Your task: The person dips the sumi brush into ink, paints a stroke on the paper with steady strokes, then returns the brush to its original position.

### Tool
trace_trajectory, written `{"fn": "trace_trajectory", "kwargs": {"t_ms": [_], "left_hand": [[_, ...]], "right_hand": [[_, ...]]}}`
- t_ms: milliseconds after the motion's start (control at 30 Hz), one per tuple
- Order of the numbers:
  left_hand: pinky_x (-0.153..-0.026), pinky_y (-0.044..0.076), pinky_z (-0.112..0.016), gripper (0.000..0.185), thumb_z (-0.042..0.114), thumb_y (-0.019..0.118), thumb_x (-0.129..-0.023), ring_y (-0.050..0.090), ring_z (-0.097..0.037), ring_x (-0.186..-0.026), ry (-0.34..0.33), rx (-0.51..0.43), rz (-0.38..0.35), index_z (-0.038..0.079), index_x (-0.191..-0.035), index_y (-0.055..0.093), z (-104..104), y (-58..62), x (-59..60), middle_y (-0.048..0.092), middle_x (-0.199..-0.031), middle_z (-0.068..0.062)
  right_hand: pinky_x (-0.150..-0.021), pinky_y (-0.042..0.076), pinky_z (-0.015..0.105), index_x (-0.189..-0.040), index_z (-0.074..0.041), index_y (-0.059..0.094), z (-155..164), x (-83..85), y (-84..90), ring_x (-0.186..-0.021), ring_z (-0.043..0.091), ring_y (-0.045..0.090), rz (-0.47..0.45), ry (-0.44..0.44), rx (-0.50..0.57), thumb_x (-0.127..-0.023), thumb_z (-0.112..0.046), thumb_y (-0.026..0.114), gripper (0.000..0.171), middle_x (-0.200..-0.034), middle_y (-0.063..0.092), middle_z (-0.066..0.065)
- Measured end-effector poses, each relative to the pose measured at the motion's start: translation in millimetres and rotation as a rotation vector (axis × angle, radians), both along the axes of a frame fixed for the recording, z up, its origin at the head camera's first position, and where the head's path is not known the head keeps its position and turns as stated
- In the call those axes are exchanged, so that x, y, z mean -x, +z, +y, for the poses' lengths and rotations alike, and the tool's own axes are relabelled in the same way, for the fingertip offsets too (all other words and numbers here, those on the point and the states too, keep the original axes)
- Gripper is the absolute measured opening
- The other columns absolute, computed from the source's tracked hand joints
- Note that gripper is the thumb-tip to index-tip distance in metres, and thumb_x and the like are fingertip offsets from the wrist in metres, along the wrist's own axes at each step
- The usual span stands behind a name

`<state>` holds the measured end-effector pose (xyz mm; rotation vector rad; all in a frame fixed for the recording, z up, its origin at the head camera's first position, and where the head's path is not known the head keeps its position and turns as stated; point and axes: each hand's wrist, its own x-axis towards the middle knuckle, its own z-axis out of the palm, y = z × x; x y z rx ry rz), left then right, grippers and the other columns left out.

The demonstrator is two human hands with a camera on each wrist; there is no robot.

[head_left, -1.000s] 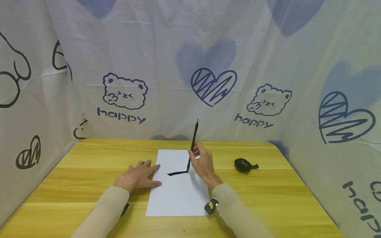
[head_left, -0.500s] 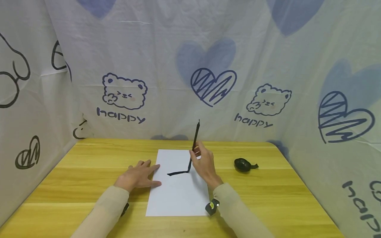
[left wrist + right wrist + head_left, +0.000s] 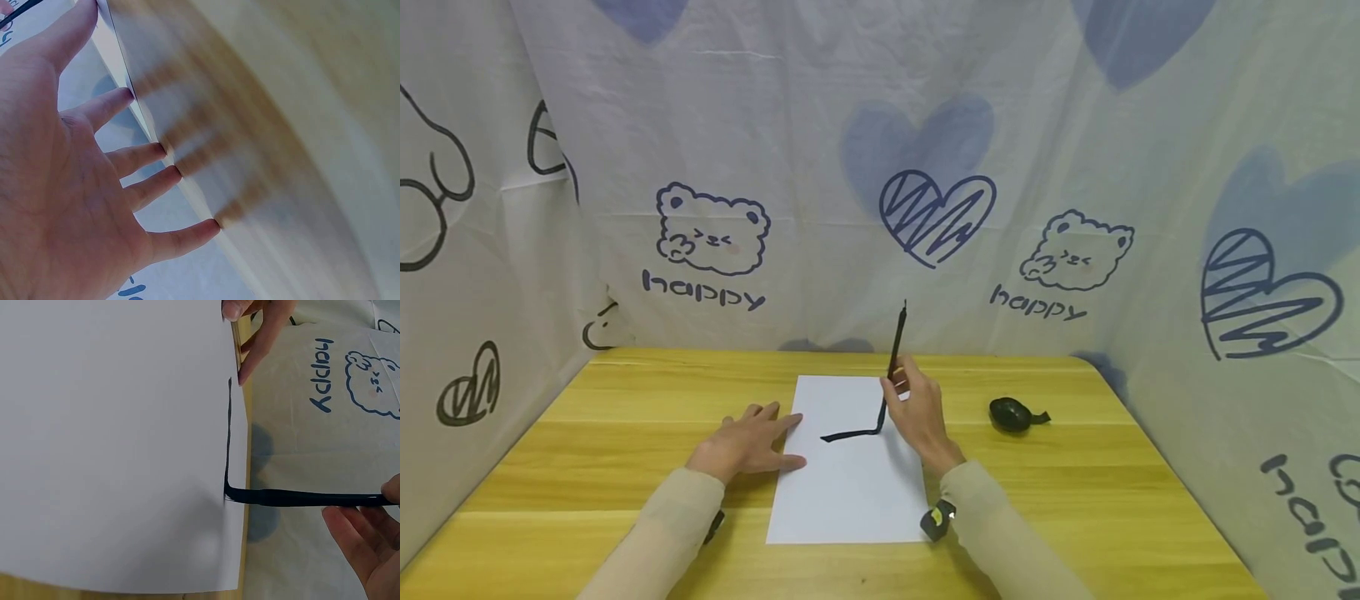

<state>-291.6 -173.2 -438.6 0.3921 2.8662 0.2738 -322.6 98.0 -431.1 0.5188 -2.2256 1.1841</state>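
My right hand (image 3: 919, 417) pinches a black writing brush (image 3: 897, 342) between thumb and fingers, its handle rising with a slight tilt to the right. In the right wrist view the bent tip of the brush (image 3: 275, 497) touches the white sheet of paper (image 3: 112, 425), at the end of a black ink stroke (image 3: 229, 431). That stroke runs sideways across the upper half of the sheet in the head view. My left hand (image 3: 748, 442) lies spread at the paper's left edge, its thumb and index fingertip on the sheet. The left wrist view shows its fingers (image 3: 165, 244) apart, tips down.
A small dark, glossy rounded object (image 3: 1011, 414) with a short tail lies on the wooden table (image 3: 1060, 500), right of the paper. Printed cloth (image 3: 820, 250) hangs behind the table and along both sides. A dark wrist device (image 3: 937, 520) sits by the right sleeve.
The brush and right hand have slid slightly to the right, and the ink stroke has grown longer that way. The left hand stays in place on the paper.
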Motion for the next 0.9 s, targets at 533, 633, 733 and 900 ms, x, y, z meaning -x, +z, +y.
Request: {"fn": "trace_trajectory", "kwargs": {"t_ms": [533,633,733,900], "left_hand": [[-0.114,0.021,-0.083,0.086,0.067,0.067,-0.088,0.031,-0.053,-0.150,0.003,-0.005,-0.001,0.021,-0.157,0.045,0,-1.0,0.8,0.034,-0.165,-0.024],[-0.115,0.020,-0.083,0.086,0.067,0.068,-0.087,0.031,-0.053,-0.150,0.004,-0.007,0.000,0.022,-0.157,0.045,0,-0.6,0.3,0.034,-0.165,-0.024],[-0.115,0.020,-0.083,0.086,0.067,0.068,-0.087,0.031,-0.053,-0.150,0.003,-0.009,0.003,0.021,-0.157,0.045,0,-0.4,0.1,0.034,-0.165,-0.024],[-0.115,0.020,-0.083,0.086,0.067,0.068,-0.087,0.031,-0.053,-0.150,0.000,-0.011,0.005,0.021,-0.157,0.045,0,-0.8,0.1,0.034,-0.165,-0.024]], "right_hand": [[-0.067,0.064,0.043,-0.101,-0.003,0.064,8,1.3,-0.4,-0.075,0.028,0.074,-0.001,0.000,0.004,-0.094,-0.004,0.070,0.010,-0.086,0.076,0.015],[-0.067,0.063,0.046,-0.101,-0.003,0.064,9,1.1,-1.0,-0.074,0.028,0.074,0.001,-0.003,0.004,-0.094,-0.005,0.071,0.011,-0.087,0.076,0.015],[-0.066,0.062,0.039,-0.102,-0.004,0.064,10,1.1,-1.4,-0.074,0.026,0.073,0.004,-0.012,-0.006,-0.093,-0.005,0.071,0.011,-0.087,0.076,0.014],[-0.065,0.061,0.033,-0.101,-0.004,0.064,11,1.7,-1.5,-0.074,0.026,0.073,0.011,-0.018,-0.010,-0.093,-0.004,0.071,0.011,-0.086,0.076,0.014]]}}
